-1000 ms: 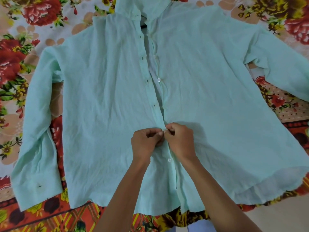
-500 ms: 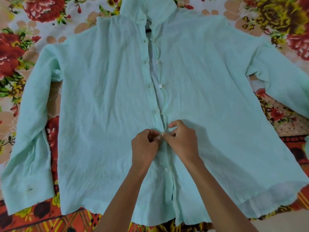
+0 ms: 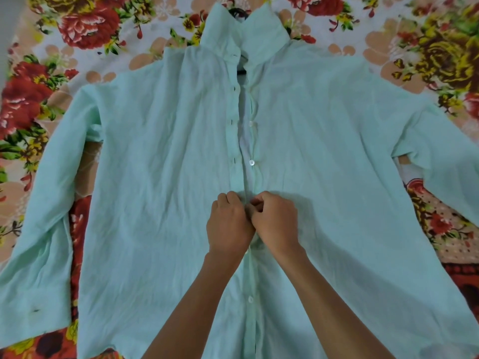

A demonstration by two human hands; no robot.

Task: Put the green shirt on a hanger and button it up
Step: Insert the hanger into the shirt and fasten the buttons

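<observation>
The pale green shirt (image 3: 160,177) lies flat, front up, sleeves spread, collar at the top. A black hanger (image 3: 237,12) peeks out at the collar; the rest of it is hidden inside. My left hand (image 3: 229,224) and my right hand (image 3: 276,218) meet at the shirt's front placket at mid-height, fingers pinched on the fabric edges and a button that I cannot see. Below the hands the placket is closed, with one fastened button (image 3: 250,299). Above them it gapes, with a loose white button (image 3: 251,162).
The shirt rests on a floral bedsheet (image 3: 77,24) with red and yellow flowers. A red patterned mat (image 3: 440,224) shows under the right sleeve and along the bottom left edge.
The view has shifted so the shirt sits lower in frame and the collar shows. My hands stay at the same placket spot, pressed closer together.
</observation>
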